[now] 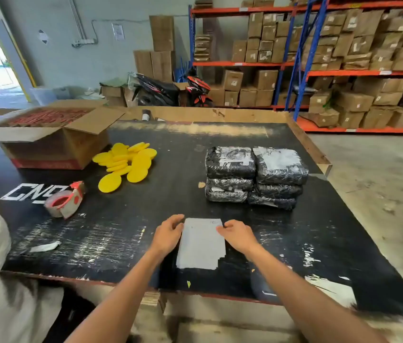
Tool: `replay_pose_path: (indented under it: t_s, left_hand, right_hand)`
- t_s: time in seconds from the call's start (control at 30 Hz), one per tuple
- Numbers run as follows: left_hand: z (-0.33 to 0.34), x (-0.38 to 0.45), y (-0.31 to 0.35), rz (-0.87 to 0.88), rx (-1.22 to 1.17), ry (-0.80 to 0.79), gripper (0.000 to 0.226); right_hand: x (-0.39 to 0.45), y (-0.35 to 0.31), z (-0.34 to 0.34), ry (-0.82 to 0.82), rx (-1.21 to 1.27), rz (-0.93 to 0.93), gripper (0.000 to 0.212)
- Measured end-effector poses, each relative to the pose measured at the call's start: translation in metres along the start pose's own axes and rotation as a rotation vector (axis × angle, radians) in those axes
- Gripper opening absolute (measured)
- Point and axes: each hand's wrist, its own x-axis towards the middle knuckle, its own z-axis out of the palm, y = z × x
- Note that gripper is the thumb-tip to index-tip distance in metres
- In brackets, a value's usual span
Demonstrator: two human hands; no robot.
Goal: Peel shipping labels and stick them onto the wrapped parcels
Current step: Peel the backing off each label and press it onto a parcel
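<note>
Both hands, left (168, 233) and right (236, 235), pinch the label stack's (201, 246) top corners before wrapped parcels (255, 177).

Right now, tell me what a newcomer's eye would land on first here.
Most likely the heap of bright yellow discs, vivid against the black table, left of centre by an open cardboard box. Next, the stack of black wrapped parcels to the right, the top ones already labelled. Nearest the camera, the left hand and right hand pinch the upper corners of a white label sheet.
</note>
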Motion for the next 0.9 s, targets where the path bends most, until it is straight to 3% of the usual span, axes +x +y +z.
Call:
replay_pose_path:
  t_s: [0.13, 0.23, 0.37, 0.5, 0.73, 0.9]
  left_hand:
    - [0.006, -0.003, -0.018, 0.097, 0.209, -0.172, 0.054]
    - [0.012, -0.001, -0.025, 0.187, 0.402, -0.156, 0.054]
    - [0.019, -0.005, -0.03, 0.27, 0.614, -0.101, 0.054]
    - [0.023, 0.001, -0.035, 0.281, 0.647, -0.09, 0.053]
    - [0.026, -0.003, -0.033, 0.277, 0.689, -0.089, 0.052]
    - [0.024, -0.002, -0.031, 0.264, 0.678, -0.109, 0.052]
  right_hand:
    - [0.011, -0.001, 0.017, 0.109, 0.086, 0.143, 0.033]
    - [0.016, -0.003, 0.022, 0.169, 0.161, 0.208, 0.02]
    - [0.024, 0.004, 0.023, 0.192, 0.187, 0.265, 0.022]
    - [0.029, 0.015, 0.023, 0.211, 0.248, 0.29, 0.037]
    - [0.035, 0.022, 0.019, 0.199, 0.37, 0.29, 0.037]
    - [0.028, 0.031, 0.001, 0.146, 0.566, 0.308, 0.025]
